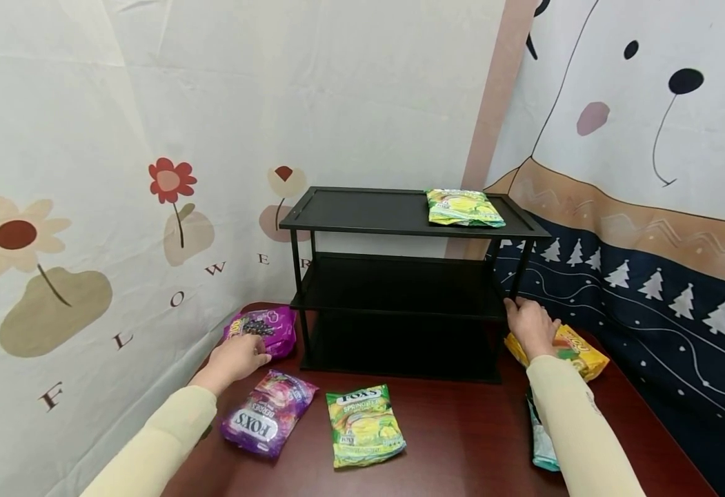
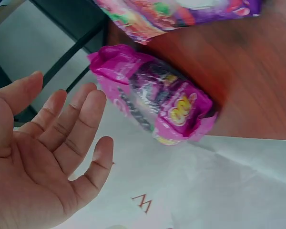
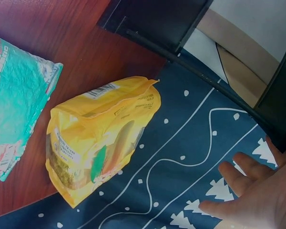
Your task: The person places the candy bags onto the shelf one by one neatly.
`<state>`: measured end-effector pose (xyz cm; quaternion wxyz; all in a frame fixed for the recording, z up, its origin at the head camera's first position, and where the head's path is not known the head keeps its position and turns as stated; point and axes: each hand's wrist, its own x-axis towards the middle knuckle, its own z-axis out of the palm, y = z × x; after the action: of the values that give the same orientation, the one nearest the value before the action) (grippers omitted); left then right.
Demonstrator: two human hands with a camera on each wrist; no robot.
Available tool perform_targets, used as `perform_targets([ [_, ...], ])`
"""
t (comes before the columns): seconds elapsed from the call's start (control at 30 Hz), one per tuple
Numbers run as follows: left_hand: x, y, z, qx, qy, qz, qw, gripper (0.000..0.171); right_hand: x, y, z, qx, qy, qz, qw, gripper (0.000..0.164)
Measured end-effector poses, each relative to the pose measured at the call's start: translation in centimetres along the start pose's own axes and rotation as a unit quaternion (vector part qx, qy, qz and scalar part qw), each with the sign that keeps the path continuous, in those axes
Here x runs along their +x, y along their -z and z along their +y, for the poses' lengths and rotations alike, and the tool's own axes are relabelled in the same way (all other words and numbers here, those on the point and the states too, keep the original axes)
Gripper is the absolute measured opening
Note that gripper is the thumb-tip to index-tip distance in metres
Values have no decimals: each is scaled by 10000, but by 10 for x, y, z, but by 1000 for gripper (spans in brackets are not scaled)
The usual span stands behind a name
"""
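Observation:
My left hand (image 1: pixel 234 360) reaches toward a magenta candy bag (image 1: pixel 278 330) beside the shelf's left end. In the left wrist view its fingers are spread and loosely bent, apart from that bag (image 2: pixel 157 95). At the right end of a black three-tier shelf (image 1: pixel 362 207), my right hand (image 1: pixel 531 326) has its fingertips right at the middle tier's front corner. The right wrist view shows this hand's (image 3: pixel 257 191) fingers loosely extended, partly cut off by the frame. Below it lies a yellow candy bag (image 3: pixel 100 138), which the hand partly covers in the head view.
A green-yellow Fox's bag (image 1: pixel 461 208) lies on the shelf top. On the reddish-brown table (image 1: pixel 449 442) are a purple Fox's berries bag (image 1: pixel 269 414), another green-yellow Fox's bag (image 1: pixel 365 428) and a teal bag (image 3: pixel 19 100), partly behind my right sleeve. Printed cloths hang behind and right.

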<state>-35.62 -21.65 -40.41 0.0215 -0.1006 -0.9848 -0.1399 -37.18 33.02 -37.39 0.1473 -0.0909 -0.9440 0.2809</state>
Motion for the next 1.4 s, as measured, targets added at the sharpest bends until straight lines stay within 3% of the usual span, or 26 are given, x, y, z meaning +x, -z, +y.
perform_targets([
  [0.33, -10, -19, -12, 13, 430, -528, 9977, 29, -1, 0, 0, 9, -66, -44, 10000, 60],
  [0.53, -14, -39, -17, 74, 608, -1175, 9912, 59, -1, -2, 1, 14, -18, 1, 10000, 59],
  [0.67, -16, -53, -16, 242, 607, -1309, 9892, 73, 0, -2, 1, 4, 13, 9, 10000, 60],
  [0.87, -13, -60, -13, 251, 351, -1234, 9914, 61, 0, -3, 1, 22, -18, 25, 10000, 58],
  [1.03, -9, -59, -7, 88, -74, -1207, 9926, 58, 1, -3, 2, 29, -10, 33, 10000, 58],
  [1.2, -8, -59, -1, -145, -395, -1399, 9893, 61, 2, -2, 2, 38, 67, 39, 10000, 55],
  [1.4, -8, -61, 1, -460, -793, -1539, 9838, 48, 1, -2, 4, 55, 75, 47, 9999, 55],
])
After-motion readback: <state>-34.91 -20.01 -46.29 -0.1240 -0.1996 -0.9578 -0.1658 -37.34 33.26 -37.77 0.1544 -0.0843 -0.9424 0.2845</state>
